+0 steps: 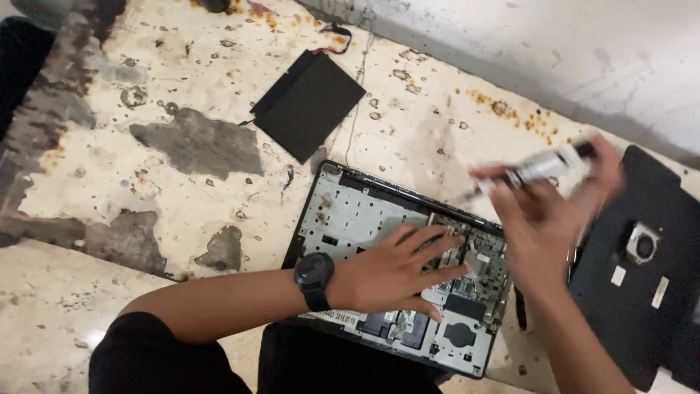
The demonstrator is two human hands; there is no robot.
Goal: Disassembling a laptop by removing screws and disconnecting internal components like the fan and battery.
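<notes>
An opened black laptop base with its grey inner frame and green circuit board exposed lies on the stained, rust-spotted pale floor. The left hand rests flat on it, fingers spread. The right hand grips one blurred white-handled screwdriver above the base's right edge. Two black panels lie apart: one flat square cover behind, one bottom cover with a round vent just right.

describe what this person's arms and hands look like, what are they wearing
Both forearms are bare, with no gloves on either hand. The left hand has a black wristwatch with a round dark face and a black strap at the wrist. A black short sleeve covers the upper left arm. The right hand is motion-blurred; no watch, ring or sleeve shows on that arm.
</notes>
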